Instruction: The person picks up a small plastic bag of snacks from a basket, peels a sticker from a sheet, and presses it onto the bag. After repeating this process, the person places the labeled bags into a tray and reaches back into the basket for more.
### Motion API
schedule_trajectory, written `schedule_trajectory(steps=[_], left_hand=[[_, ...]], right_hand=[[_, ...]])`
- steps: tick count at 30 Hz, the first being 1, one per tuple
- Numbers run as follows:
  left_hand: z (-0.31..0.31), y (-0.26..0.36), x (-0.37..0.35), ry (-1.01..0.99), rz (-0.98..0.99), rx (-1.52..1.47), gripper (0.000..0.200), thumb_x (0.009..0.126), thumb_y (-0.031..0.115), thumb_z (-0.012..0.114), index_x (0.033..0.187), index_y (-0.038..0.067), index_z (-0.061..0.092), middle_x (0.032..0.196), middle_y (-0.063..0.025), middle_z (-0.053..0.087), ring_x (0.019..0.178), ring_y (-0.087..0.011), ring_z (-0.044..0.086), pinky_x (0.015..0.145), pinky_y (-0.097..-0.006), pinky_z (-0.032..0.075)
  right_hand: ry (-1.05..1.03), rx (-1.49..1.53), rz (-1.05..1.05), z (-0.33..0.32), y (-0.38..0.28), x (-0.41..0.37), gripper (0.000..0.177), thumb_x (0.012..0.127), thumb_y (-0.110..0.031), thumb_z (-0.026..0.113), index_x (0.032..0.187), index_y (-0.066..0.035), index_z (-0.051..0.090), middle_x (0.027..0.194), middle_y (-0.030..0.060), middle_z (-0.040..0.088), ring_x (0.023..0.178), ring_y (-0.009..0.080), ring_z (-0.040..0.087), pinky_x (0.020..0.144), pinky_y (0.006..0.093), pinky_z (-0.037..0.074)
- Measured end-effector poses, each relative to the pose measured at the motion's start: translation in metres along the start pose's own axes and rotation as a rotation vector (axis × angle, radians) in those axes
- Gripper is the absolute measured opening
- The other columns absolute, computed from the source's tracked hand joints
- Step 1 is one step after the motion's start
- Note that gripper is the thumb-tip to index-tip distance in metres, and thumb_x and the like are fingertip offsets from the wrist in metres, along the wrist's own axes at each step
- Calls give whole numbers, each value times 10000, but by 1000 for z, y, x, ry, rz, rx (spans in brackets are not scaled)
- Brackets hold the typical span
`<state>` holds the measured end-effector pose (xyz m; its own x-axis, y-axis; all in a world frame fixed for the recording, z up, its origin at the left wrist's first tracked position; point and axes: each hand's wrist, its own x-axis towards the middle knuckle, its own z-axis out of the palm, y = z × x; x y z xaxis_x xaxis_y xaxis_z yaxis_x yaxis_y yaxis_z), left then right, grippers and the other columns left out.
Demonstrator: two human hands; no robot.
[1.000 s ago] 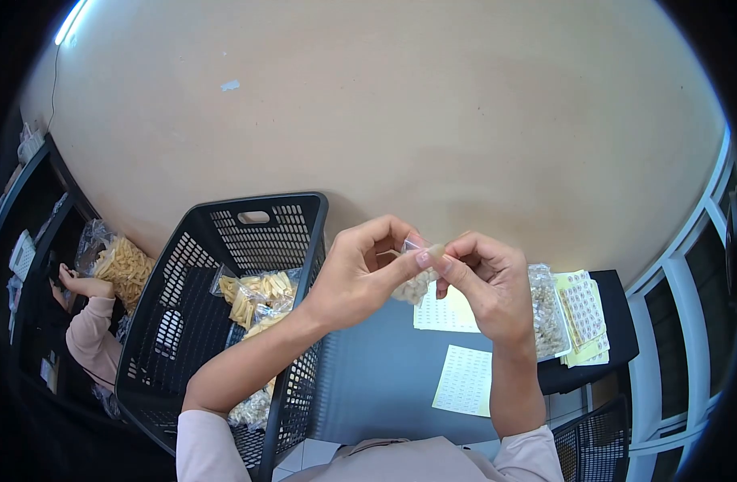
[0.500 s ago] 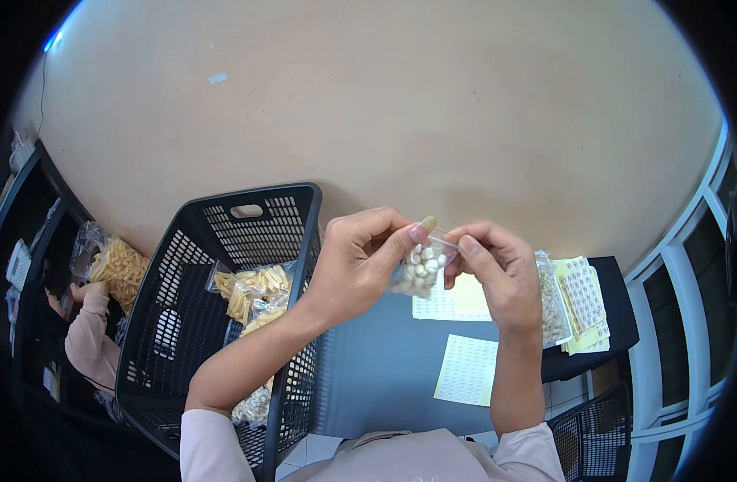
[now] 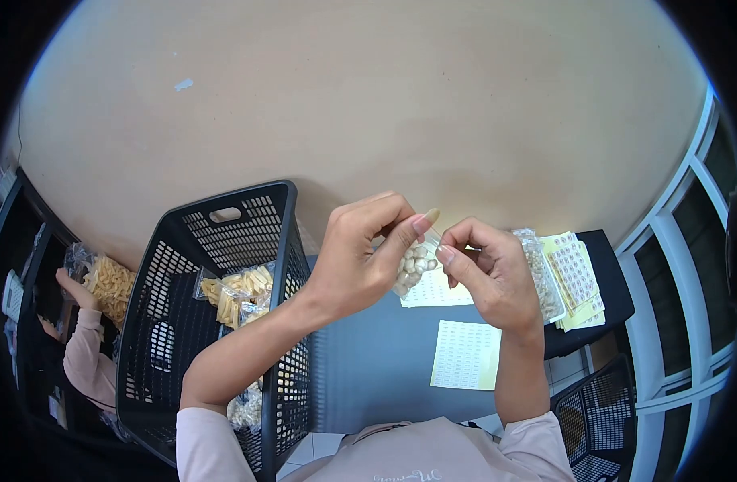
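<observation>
Head view: both hands pinch one small bag

Left hand (image 3: 360, 257) and right hand (image 3: 489, 281) meet close together, fingertips clamped on the top edge of a small clear bag (image 3: 412, 265), so its pale round pieces hang low. A black basket (image 3: 224, 215) of filled packets stands left of the hands; label sheets (image 3: 465, 353) lie below the right hand.

Mouth of small bag (image 3: 414, 267) hidden behind left fingers (image 3: 396, 218) and right fingers (image 3: 458, 251); sealed or not, cannot tell. Print on label sheet (image 3: 465, 355) below right fingers too small to read. Far left of fingers, co-worker's sleeve (image 3: 79, 361); body cut off by rim.
</observation>
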<state>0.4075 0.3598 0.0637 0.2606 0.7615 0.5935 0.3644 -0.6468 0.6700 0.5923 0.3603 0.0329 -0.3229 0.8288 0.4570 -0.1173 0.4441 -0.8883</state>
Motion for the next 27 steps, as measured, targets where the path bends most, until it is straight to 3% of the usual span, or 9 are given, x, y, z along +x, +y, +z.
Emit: schedule_trajectory(steps=[2, 9, 14, 16, 19, 23, 25, 26, 27], left_hand=[[1, -1, 0, -1, -54, -26, 199, 885, 73, 620, 729, -44, 583, 596, -91, 519, 520, -117, 424, 472, -296, 329], [4, -7, 1, 4, -137, -147, 243, 936, 115, 581, 744, -35, 590, 576, -20, 491, 542, -52, 393, 463, -262, 304], [8, -10, 17, -71, -147, -222, 267, 984, 177, 531, 790, -2, 569, 617, 43, 510, 546, -18, 393, 468, -207, 298], [13, -10, 22, -120, -184, -288, 281, 991, 195, 517, 788, 5, 564, 643, 21, 530, 557, -20, 496, 455, -188, 368], [21, -11, 23, -212, -288, -507, 316, 1018, 285, 425, 904, 8, 526, 707, -73, 602, 628, -179, 687, 447, -236, 543], [25, -32, 18, -297, -460, -482, 353, 1041, 321, 306, 1049, 26, 499, 753, -120, 640, 606, -187, 687, 428, -230, 548], [28, -40, 16, -306, -498, -485, 342, 1042, 318, 306, 1042, 36, 498, 743, -110, 634, 591, -172, 676, 414, -219, 526], [29, -42, 16, -306, -526, -479, 331, 1042, 316, 306, 1035, 46, 498, 734, -101, 628, 575, -158, 664, 400, -208, 504], [31, -41, 16, -317, -529, -485, 331, 1042, 316, 306, 1035, 46, 498, 734, -101, 628, 575, -158, 664, 400, -208, 504]], right_hand=[[-31, -21, 55, -4, -1, -2, 89, 895, -24, 590, 866, 59, 588, 727, 26, 555, 662, 54, 492, 580, 209, 439], [-14, 55, 82, -11, 2, -10, 95, 896, -34, 579, 865, 54, 592, 728, 34, 559, 641, 69, 512, 565, 213, 448], [137, 63, 40, -24, 1, -12, 97, 893, -49, 576, 863, 41, 595, 728, 34, 558, 641, 70, 516, 569, 217, 446], [208, 42, 72, -33, 5, -20, 126, 901, -71, 575, 836, 36, 588, 687, 24, 551, 613, 67, 508, 560, 213, 434], [402, -123, 88, -55, 32, -44, 253, 935, -152, 574, 735, 2, 585, 565, -3, 510, 533, 58, 473, 494, 218, 367], [575, -570, 417, -83, 123, -117, 377, 881, -212, 673, 615, 28, 556, 499, 41, 496, 488, 67, 433, 453, 284, 337], [579, -776, 385, -84, 182, -166, 333, 782, -217, 766, 657, 30, 581, 528, 124, 545, 449, 171, 507, 455, 328, 384], [545, -788, 530, -82, 200, -188, 292, 737, -197, 791, 711, 22, 600, 698, 157, 626, 597, 260, 602, 550, 366, 456], [545, -949, 512, -75, 209, -205, 287, 724, -189, 795, 731, 22, 601, 785, 166, 629, 700, 288, 612, 624, 388, 469]])
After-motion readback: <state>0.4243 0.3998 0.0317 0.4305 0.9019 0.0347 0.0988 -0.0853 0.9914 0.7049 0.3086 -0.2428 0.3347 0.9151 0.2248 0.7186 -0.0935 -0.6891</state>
